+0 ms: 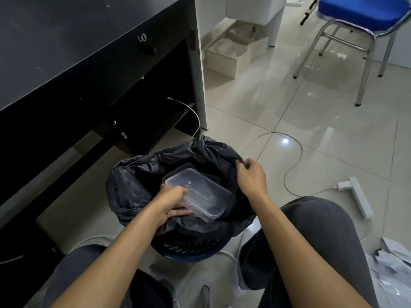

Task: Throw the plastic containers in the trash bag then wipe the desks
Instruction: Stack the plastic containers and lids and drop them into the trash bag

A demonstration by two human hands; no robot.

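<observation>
A black trash bag lines a dark blue basket on the floor in front of me. My left hand grips the near corner of a clear plastic container, which sits tilted inside the bag's mouth. A second, darker container edge shows just behind it in the bag. My right hand pinches the bag's right rim and holds it up. The dark desk stands at the upper left.
A blue-seated metal chair stands at the upper right. A white power strip and a thin cable lie on the tiled floor to the right. Crumpled papers lie at the lower right. A beige box sits beside the desk.
</observation>
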